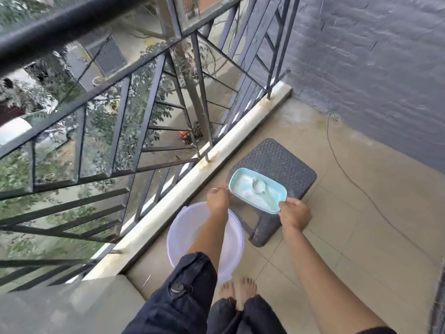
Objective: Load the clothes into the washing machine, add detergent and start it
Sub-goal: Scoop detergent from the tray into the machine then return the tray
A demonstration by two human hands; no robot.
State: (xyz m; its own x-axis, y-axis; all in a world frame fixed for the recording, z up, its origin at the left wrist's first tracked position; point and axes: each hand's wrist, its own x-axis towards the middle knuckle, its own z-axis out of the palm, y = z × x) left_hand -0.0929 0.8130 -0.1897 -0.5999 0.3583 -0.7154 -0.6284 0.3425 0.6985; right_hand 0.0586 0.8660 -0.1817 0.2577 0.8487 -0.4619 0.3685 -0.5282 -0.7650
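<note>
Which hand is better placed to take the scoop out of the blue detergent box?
Probably the right hand: the scoop has its handle pointing toward it, ending near its fingers. The left hand holds the box at the far rim.

Arms stretched down ahead, my left hand point(218, 198) pinches one end of the detergent box point(241, 175), my right hand point(295, 214) grips its near corner.

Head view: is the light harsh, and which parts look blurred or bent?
Head view: soft, even daylight, no hard shadows; the black metal railing looks bowed by the wide lens, its top bar blurred; the light blue rectangular plastic box is fairly sharp; the right hand holding it is slightly smeared.
</note>
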